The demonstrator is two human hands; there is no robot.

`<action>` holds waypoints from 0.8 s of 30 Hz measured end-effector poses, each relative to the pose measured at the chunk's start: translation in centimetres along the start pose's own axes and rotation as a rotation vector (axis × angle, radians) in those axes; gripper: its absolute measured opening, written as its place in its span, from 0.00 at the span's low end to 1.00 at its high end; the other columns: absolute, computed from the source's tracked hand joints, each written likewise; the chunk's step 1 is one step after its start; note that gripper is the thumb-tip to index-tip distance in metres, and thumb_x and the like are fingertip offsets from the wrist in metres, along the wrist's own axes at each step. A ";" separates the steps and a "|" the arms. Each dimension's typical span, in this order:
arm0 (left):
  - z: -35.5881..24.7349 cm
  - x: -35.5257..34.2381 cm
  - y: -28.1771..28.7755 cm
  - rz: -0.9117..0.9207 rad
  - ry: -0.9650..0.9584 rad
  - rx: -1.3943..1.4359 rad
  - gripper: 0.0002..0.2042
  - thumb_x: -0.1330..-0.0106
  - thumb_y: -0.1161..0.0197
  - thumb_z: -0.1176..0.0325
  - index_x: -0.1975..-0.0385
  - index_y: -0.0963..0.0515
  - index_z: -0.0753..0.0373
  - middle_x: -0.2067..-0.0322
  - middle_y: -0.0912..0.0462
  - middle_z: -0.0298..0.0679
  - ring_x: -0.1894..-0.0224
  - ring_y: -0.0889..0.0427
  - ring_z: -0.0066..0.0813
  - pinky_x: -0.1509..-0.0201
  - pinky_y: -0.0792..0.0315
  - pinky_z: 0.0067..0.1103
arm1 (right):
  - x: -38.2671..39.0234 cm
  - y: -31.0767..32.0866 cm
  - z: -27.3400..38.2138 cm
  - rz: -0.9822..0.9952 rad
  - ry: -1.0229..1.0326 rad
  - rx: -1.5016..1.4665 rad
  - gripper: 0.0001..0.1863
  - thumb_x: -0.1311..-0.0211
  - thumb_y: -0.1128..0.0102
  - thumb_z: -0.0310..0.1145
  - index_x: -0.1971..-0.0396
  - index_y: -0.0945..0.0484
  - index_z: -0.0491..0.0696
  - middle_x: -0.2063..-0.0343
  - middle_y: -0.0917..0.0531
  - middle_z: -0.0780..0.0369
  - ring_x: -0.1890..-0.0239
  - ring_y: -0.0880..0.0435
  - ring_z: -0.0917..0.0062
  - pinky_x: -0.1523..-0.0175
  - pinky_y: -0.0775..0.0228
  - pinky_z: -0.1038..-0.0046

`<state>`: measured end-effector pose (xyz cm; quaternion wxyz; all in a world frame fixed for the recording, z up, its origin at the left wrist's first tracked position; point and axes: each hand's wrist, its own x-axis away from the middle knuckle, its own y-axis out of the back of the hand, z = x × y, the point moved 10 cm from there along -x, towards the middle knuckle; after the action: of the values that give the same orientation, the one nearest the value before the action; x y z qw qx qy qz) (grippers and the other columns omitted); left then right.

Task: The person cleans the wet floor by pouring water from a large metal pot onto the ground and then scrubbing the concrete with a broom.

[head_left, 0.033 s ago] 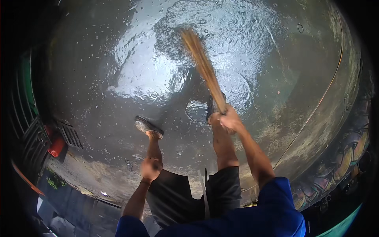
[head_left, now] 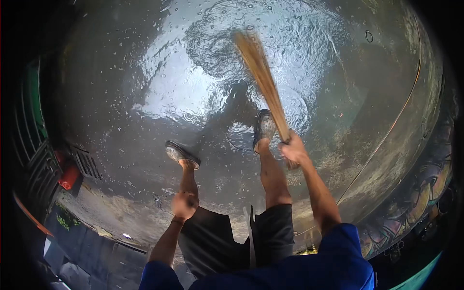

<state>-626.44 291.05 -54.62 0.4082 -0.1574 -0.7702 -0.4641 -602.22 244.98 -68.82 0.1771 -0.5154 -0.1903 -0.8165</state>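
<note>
My right hand [head_left: 293,148] is wrapped round the bound end of a stick broom [head_left: 263,79], a long bundle of thin tan bristles. The broom slants up and to the left, its spread, motion-blurred tips over a sheet of water [head_left: 217,46] on the wet floor. Beside it stands my right foot in a dark, holed clog [head_left: 265,124]. My left hand [head_left: 185,205] is curled like a fist by my left knee, and nothing shows sticking out of it. Ahead of that knee is my left foot in another clog [head_left: 182,153].
A metal floor grate [head_left: 86,163] lies at the left, near a red cylinder [head_left: 69,177] and a dark barred gate [head_left: 30,145]. At the right, a thin line [head_left: 394,123] runs along the floor before a painted wall [head_left: 411,208]. A small ring [head_left: 369,36] lies far right.
My right hand and the broom have swung to the right, uncovering more of the right clog. The left hand and both feet have stayed in place.
</note>
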 end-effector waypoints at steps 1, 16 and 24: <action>-0.5 -0.5 0.1 -0.002 -0.006 0.005 0.17 0.50 0.24 0.61 0.60 0.17 0.52 0.52 0.19 0.37 0.43 0.22 0.46 0.38 0.33 0.42 | 0.3 4.5 -1.6 -0.137 0.018 -0.011 0.25 0.41 0.35 0.23 0.43 0.29 0.39 0.75 0.18 0.61 0.81 0.20 0.77 0.75 0.25 0.69; -0.4 -1.5 0.3 0.000 0.032 0.026 0.17 0.49 0.24 0.61 0.58 0.17 0.54 0.53 0.21 0.41 0.41 0.25 0.47 0.35 0.34 0.42 | -9.7 -16.9 5.0 0.247 -0.062 0.343 0.28 0.48 0.34 0.29 0.44 0.22 0.34 0.68 0.10 0.49 0.64 0.08 0.60 0.56 0.18 0.62; 2.6 -0.4 2.3 -0.038 -0.001 0.067 0.17 0.48 0.23 0.60 0.59 0.17 0.56 0.51 0.20 0.38 0.43 0.24 0.47 0.38 0.33 0.41 | -2.1 6.3 6.2 -0.260 0.121 0.028 0.15 0.40 0.35 0.25 0.54 0.25 0.39 0.75 0.17 0.60 0.82 0.20 0.77 0.76 0.28 0.71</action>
<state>-626.00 294.46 -54.14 0.4041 -0.1293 -0.7882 -0.4458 -593.57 242.78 -67.45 0.0882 -0.4337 -0.2558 -0.8595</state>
